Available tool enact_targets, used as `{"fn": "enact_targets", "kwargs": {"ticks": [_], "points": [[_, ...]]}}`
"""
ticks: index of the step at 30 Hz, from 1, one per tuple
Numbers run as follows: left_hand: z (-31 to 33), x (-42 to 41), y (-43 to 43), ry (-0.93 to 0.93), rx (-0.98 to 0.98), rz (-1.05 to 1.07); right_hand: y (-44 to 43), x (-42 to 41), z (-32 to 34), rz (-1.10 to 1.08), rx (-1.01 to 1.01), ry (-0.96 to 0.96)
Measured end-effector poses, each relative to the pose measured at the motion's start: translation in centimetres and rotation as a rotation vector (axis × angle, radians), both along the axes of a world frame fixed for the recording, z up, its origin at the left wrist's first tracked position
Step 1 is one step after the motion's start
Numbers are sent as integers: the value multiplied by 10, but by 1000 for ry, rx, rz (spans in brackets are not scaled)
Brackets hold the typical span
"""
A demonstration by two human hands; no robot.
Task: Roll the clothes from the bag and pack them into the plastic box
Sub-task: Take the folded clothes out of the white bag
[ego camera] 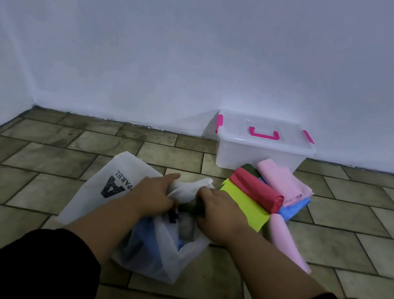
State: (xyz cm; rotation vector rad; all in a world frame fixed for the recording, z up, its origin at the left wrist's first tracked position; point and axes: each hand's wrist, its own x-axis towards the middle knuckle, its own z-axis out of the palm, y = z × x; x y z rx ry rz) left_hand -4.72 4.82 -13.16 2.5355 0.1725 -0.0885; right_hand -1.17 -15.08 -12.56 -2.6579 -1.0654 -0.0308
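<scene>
Head view, looking down at a tiled floor by a white wall: the white plastic bag lies in the middle, its mouth turned toward the person, with blue and dark clothes showing through the thin film. Both hands are at that mouth. The left hand is clenched on a bunch of the bag's white film; the right hand is closed over a dark garment at the opening, just beside the left. Right of the bag sits a heap of clothes: a red roll on a lime-green piece, a pink roll, blue cloth beneath, another pink piece nearer. Beyond the heap, against the wall, the clear plastic box stands with its pink-latched lid on. The clothes look light, soft and limp; I'd take a full pinch of fabric while pinning the slippery bag down.
</scene>
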Motion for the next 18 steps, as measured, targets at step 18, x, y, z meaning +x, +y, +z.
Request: {"fn": "enact_targets", "kwargs": {"ticks": [18], "points": [[-28, -26, -16, -13, 209, 88, -23, 1, 14, -100, 234, 67]]}}
